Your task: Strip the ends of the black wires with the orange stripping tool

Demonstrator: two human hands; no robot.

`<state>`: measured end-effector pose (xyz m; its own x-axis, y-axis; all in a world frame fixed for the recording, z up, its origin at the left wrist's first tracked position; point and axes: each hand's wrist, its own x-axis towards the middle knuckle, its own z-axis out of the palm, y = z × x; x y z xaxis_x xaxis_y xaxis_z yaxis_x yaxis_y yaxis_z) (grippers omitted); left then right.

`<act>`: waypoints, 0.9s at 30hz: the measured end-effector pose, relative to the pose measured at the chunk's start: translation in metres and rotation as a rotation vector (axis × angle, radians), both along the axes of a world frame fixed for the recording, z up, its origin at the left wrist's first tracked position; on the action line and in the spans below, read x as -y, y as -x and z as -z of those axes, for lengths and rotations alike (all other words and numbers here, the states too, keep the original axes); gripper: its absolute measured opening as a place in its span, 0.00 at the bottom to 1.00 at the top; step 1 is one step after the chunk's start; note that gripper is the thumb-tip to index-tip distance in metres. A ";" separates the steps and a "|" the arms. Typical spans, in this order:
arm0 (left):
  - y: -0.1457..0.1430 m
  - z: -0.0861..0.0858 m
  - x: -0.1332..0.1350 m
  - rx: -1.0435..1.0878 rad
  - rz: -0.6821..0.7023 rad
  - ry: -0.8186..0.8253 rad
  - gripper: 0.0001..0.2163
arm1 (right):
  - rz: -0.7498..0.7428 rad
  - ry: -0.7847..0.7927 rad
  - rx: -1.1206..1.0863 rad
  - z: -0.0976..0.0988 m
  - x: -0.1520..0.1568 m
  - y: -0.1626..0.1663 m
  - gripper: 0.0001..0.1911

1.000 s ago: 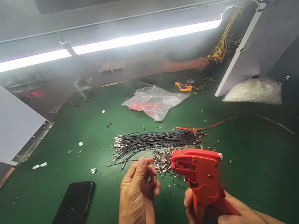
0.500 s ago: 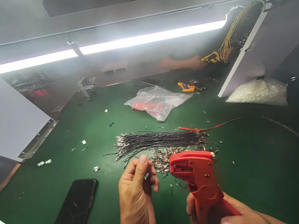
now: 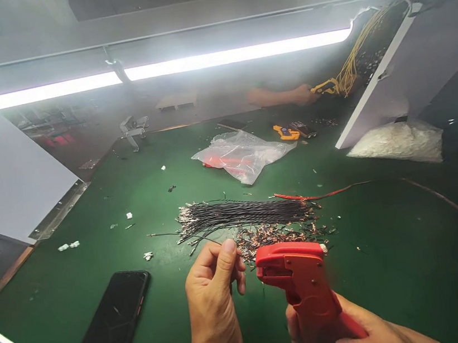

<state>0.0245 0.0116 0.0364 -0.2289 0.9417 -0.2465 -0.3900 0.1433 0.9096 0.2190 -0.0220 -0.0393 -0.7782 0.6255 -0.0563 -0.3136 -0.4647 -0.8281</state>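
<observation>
Left grip (image 3: 212,297): pinching black wire (image 3: 165,234) | right grip (image 3: 369,324): wrapped around red tool (image 3: 309,282) | wire bundle (image 3: 243,213) beyond

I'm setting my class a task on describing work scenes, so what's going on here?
The person's left hand pinches a black wire, while the right hand grips a red tool beside it. Whether the wire's near end touches the tool is hard to tell. Just beyond lie scraps and a bundle of black wires. Across the table, another person's hand is at a yellow tool.
</observation>
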 end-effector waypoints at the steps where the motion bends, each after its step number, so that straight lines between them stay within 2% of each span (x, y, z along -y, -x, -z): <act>1: 0.000 0.000 0.000 -0.008 0.003 -0.006 0.16 | -0.004 0.003 -0.003 0.000 0.000 0.000 0.26; 7: 0.001 -0.001 -0.002 -0.039 -0.005 -0.051 0.17 | -0.035 0.045 0.029 -0.006 -0.003 -0.002 0.21; 12: 0.003 -0.001 -0.001 -0.068 -0.001 -0.048 0.18 | -0.042 0.019 0.104 -0.015 -0.004 -0.006 0.24; 20: 0.003 0.002 0.000 -0.095 0.027 -0.029 0.18 | 0.019 -0.083 0.120 0.005 -0.004 -0.007 0.27; 27: 0.003 0.008 0.000 -0.096 0.068 -0.021 0.18 | 0.043 -0.082 0.106 -0.007 -0.003 -0.006 0.27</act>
<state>0.0218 0.0120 0.0280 -0.1855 0.9607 -0.2066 -0.2912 0.1471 0.9453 0.2249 -0.0189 -0.0319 -0.7429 0.6642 -0.0839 -0.2404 -0.3817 -0.8925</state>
